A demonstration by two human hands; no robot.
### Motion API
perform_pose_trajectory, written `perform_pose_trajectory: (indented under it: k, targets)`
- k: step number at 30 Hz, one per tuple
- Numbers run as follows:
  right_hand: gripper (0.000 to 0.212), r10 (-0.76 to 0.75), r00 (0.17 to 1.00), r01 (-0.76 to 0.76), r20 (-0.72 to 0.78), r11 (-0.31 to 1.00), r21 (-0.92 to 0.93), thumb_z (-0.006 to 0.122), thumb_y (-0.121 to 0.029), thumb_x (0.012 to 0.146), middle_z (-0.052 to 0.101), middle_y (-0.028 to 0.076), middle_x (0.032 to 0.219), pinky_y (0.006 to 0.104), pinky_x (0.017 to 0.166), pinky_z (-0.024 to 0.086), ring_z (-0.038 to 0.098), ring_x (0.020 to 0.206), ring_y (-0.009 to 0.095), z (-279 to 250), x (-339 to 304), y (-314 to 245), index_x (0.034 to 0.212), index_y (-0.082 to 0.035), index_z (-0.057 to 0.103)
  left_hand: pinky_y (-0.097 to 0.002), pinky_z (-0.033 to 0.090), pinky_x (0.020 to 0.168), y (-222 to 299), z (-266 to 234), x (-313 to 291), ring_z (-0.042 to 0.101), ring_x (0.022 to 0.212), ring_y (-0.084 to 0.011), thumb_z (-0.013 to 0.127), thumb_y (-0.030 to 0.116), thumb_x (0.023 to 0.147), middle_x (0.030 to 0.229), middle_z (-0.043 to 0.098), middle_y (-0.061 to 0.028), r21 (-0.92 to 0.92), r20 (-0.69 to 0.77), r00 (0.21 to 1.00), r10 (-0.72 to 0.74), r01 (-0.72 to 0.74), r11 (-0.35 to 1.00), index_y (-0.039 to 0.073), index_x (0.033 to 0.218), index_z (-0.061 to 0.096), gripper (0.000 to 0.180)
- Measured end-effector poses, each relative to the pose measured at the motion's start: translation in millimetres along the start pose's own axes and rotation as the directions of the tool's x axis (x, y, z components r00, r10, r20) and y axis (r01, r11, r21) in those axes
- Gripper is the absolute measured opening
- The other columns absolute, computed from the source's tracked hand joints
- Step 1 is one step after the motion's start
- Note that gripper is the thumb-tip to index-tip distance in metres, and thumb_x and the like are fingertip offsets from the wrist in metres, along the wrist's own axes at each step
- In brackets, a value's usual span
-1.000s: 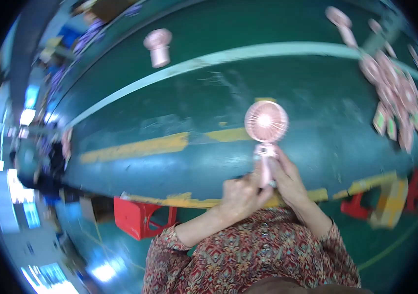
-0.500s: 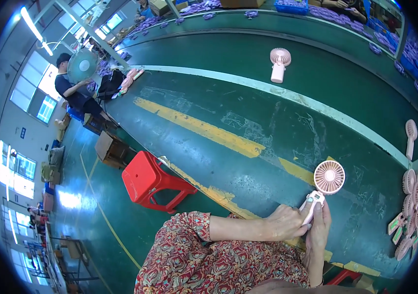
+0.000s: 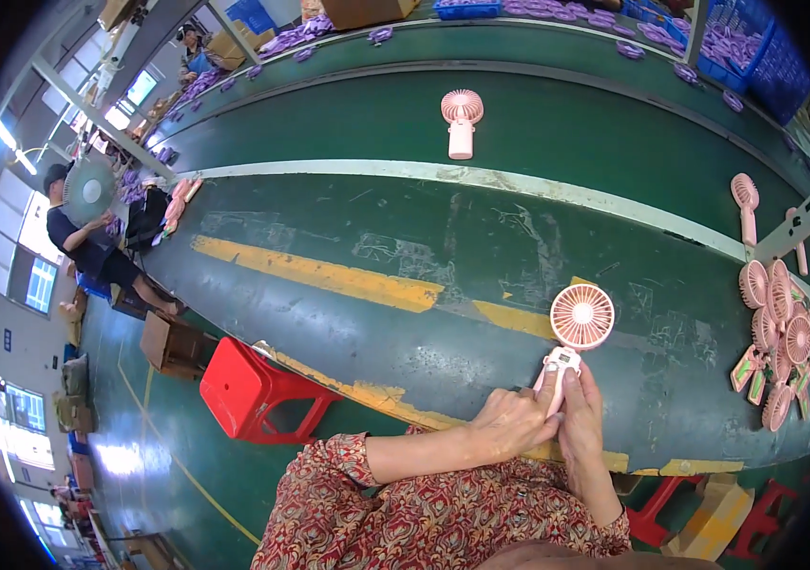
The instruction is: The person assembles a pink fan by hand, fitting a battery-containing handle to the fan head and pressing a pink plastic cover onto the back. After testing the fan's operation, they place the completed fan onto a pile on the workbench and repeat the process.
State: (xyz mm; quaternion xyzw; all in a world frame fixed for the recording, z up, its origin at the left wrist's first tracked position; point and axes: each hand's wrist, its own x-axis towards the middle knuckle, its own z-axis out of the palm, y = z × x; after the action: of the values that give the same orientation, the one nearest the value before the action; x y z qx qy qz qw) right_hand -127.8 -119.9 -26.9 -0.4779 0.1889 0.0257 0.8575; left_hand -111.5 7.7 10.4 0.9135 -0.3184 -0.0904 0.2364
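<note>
A pink handheld fan (image 3: 582,316) stands tilted in my hands over the near side of the table, its round grille pointing up and away from me. My left hand (image 3: 511,424) comes in from the left and is closed at the fan's handle, with fingers across its lower part. From the right side my right hand (image 3: 581,427) wraps the same handle, its thumb lying along the front just below a small dark window. The fingers behind the handle are hidden.
A pile of pink fans (image 3: 780,347) lies at the right. Another pink fan (image 3: 462,123) lies on the green belt (image 3: 348,119) beyond a white rail. A red stool (image 3: 238,389) stands left of the table. A person (image 3: 91,237) sits at the far left near a large fan (image 3: 88,190).
The view has swung to the right, so the surroundings sit further left in the picture. Both hands still hold the handheld fan, with little change in grip.
</note>
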Motion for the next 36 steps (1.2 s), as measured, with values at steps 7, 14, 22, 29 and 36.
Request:
perform_pose_trajectory:
  k: [7, 14, 22, 29, 36]
  targets:
    - [0.034, 0.02, 0.998, -0.017, -0.06, 0.999, 0.039, 0.047, -0.014, 0.096, 0.059, 0.01, 0.11, 0.027, 0.08, 0.049, 0.058, 0.094, 0.014, -5.7, -3.0, -3.0, 0.126, 0.002, 0.045, -0.0416, 0.048, 0.044, 0.7, 15.3, 0.0, 0.059, 0.05, -0.0317, 0.055, 0.032, 0.084, 0.063, 0.059, -0.0187, 0.032, -0.034, 0.997, 0.068, -0.067, 0.997, -0.013, 0.125, 0.038, 0.064]
    - [0.035, 0.006, 1.0, -0.006, 0.001, 0.999, 0.036, 0.048, -0.018, 0.096, 0.059, 0.011, 0.111, 0.0273, 0.081, 0.049, 0.058, 0.096, 0.014, -5.0, -0.3, 0.5, 0.125, 0.002, 0.045, -0.0406, 0.048, 0.044, -0.3, 19.3, -4.3, 0.059, 0.052, -0.0309, 0.056, 0.029, 0.084, 0.065, 0.059, -0.02, 0.031, -0.063, 0.998, 0.029, -0.027, 0.999, -0.017, 0.125, 0.037, 0.064]
    - [0.036, -0.002, 0.999, 0.0, 0.041, 0.999, 0.053, 0.049, -0.017, 0.096, 0.058, 0.011, 0.112, 0.0279, 0.083, 0.049, 0.058, 0.097, 0.015, -9.8, 4.1, 0.9, 0.126, 0.003, 0.044, -0.0354, 0.047, 0.042, 0.4, 20.1, -3.8, 0.058, 0.051, -0.026, 0.055, 0.031, 0.085, 0.064, 0.057, -0.0167, 0.183, -0.06, 0.996, 0.074, -0.062, 0.981, -0.018, 0.124, 0.037, 0.065]
    - [0.035, -0.002, 0.999, -0.001, 0.044, 0.998, 0.067, 0.049, -0.017, 0.096, 0.059, 0.01, 0.11, 0.028, 0.084, 0.048, 0.058, 0.097, 0.014, -11.5, 6.3, 1.7, 0.124, 0.003, 0.045, -0.0323, 0.047, 0.042, -2.3, 25.6, -3.6, 0.057, 0.054, -0.0222, 0.056, 0.031, 0.084, 0.065, 0.055, -0.0148, 0.315, -0.052, 0.986, 0.156, -0.132, 0.94, -0.019, 0.124, 0.037, 0.067]
    - [0.034, -0.011, 0.999, 0.008, 0.051, 0.998, 0.065, 0.048, -0.017, 0.096, 0.059, 0.009, 0.11, 0.0278, 0.083, 0.048, 0.058, 0.096, 0.014, -11.8, 6.8, 0.7, 0.123, 0.003, 0.046, -0.0334, 0.049, 0.045, -3.0, 27.4, -0.4, 0.058, 0.057, -0.025, 0.058, 0.031, 0.082, 0.068, 0.056, -0.0177, 0.311, -0.019, 0.988, 0.152, -0.138, 0.94, -0.02, 0.124, 0.035, 0.07]
